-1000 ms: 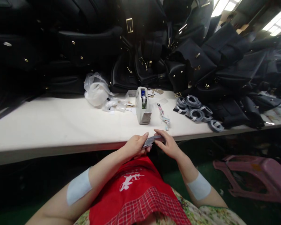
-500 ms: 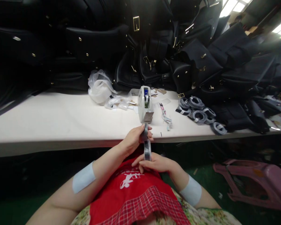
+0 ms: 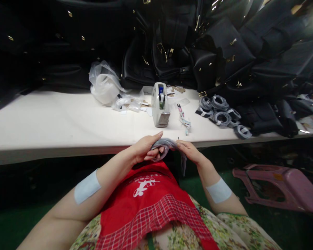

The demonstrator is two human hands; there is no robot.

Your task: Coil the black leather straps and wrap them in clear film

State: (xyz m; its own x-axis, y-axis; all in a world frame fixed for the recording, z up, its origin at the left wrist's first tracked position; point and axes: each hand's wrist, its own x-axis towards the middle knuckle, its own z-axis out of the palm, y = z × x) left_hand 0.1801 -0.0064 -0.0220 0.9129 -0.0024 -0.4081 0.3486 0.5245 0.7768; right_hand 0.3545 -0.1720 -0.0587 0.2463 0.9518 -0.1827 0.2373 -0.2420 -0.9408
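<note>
A dark strap in clear plastic (image 3: 166,141) is partly rolled up in front of the table edge. My left hand (image 3: 146,146) is wrapped round the curled part, with fingers inside the loop and the thumb stretched along the top. On the other side my right hand (image 3: 190,150) pinches the strap between thumb and fingers, and a loose tail hangs below it. Just beyond my hands stands a pale tape dispenser (image 3: 161,107). To its right lie small pink-handled snips (image 3: 180,110), beside a crumpled strip (image 3: 185,125).
Several rolled straps (image 3: 221,118) are piled on the white table (image 3: 41,121) at right. A white plastic bag (image 3: 104,85) and paper scraps lie left of the dispenser. Black bags with gold buckles (image 3: 224,45) are heaped behind. A pink stool (image 3: 281,185) is on the floor at right.
The strap has gone from hanging edge-on to a curled loop round my left fingers. My right hand has risen and moved right, and now pinches the strap. The view has tilted down slightly.
</note>
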